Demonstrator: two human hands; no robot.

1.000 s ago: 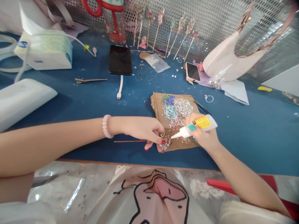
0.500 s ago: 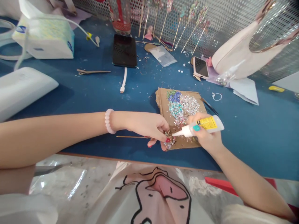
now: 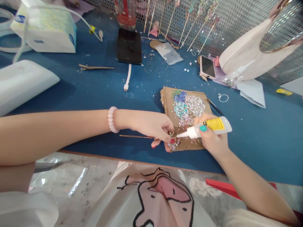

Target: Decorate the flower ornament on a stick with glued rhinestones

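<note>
The right hand (image 3: 211, 138) gripped a white glue bottle (image 3: 208, 127), nozzle pointing left at the sequinned ornament on a thin stick (image 3: 174, 142), pinched by the left hand (image 3: 151, 125) near the tabletop's front edge.

The left hand (image 3: 151, 126) is covering the near end of the thin stick (image 3: 134, 136), and its fingertips are hiding part of the small sparkly ornament (image 3: 174, 143), whose shape is too small to make out. The right hand (image 3: 210, 138) is wrapping around the glue bottle (image 3: 208, 127), so the print on its yellow label is staying unreadable. The top edge is cutting off the heads of the upright decorated sticks (image 3: 189, 28) and the red bottle (image 3: 125, 12). The right edge is cropping the pale handbag (image 3: 246, 53). A small patch at the mesh wall (image 3: 155, 24) is blurring out.
</note>
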